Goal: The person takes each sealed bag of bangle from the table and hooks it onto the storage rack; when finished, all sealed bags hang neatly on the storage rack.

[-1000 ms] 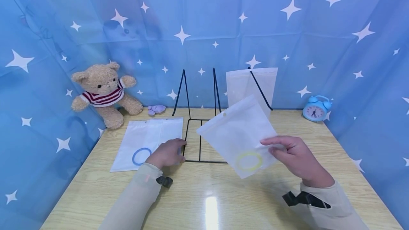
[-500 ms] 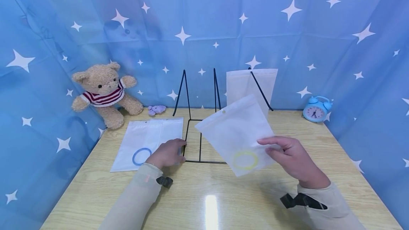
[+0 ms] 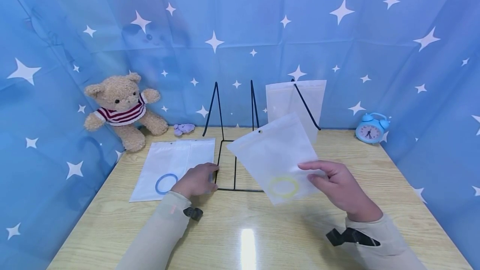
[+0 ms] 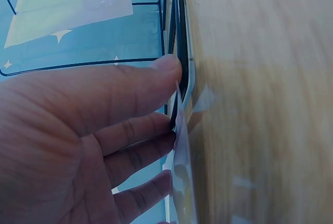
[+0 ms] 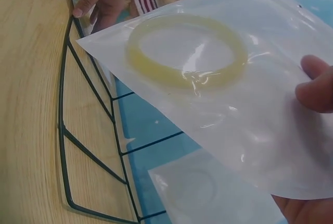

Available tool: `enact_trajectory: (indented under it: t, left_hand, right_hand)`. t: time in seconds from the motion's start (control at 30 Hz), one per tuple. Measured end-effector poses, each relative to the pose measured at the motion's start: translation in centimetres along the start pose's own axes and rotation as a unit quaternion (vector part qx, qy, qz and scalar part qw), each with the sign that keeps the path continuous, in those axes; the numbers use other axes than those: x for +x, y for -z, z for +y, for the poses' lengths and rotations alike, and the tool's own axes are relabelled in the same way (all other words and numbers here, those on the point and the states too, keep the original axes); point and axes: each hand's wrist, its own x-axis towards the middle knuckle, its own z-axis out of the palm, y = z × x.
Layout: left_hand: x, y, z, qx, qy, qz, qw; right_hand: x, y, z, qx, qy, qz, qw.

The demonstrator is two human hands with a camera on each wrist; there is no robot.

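- White bag [image 3: 277,153] with a yellow ring [image 3: 283,178] inside is hanging tilted above the worktop [image 3: 210,236] in the head view, in front of a black wire rack [image 3: 235,174].
- The right hand [image 3: 339,188] is pinching the bag's right side, probably to leave the punched hole in its top strip free.
- The left hand [image 3: 196,179] is gripping the left side of the rack's base, likely steadying it.
- A hanging bag [image 3: 281,103] is dangling from the rack's right-hand hook; flat bags [image 3: 161,157] are overlapping on the left, perhaps for easy reach, one showing a blue ring [image 3: 156,184].
- The alarm clock [image 3: 369,131] is showing a dial whose digits are too small to read.
- In the left wrist view, the thumb is resting against the rack's wire, nearly straight fingers opposite, with little gap; a bag's edge is standing beside the fingertips.
- In the right wrist view, fingers are showing on both sides of the bag, firmly nipping it; no brand, label or writing is appearing on its face.
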Motion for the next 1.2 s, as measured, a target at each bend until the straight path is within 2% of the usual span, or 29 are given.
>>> enact_trajectory:
  t: [0.33,0.6,0.8,1.2]
  left_hand:
    - [0.0,0.0,-0.1,-0.003,0.003,-0.003,1.0000]
    - [-0.2,0.1,0.0,-0.002,-0.001,-0.004,1.0000]
    - [-0.2,0.2,0.1,0.000,0.000,-0.006,1.0000]
    - [-0.1,0.2,0.1,-0.001,0.004,-0.004,1.0000]
  right_hand:
    - [0.1,-0.9,0.6,0.022,0.001,-0.002,0.9998]
    - [0.3,-2.1,1.3,0.043,-0.015,0.004,0.9989]
    - [0.5,-2.8,1.7,0.053,-0.029,-0.009,0.9981]
    - [0.6,-3.9,3.5,0.026,-0.017,-0.027,0.9992]
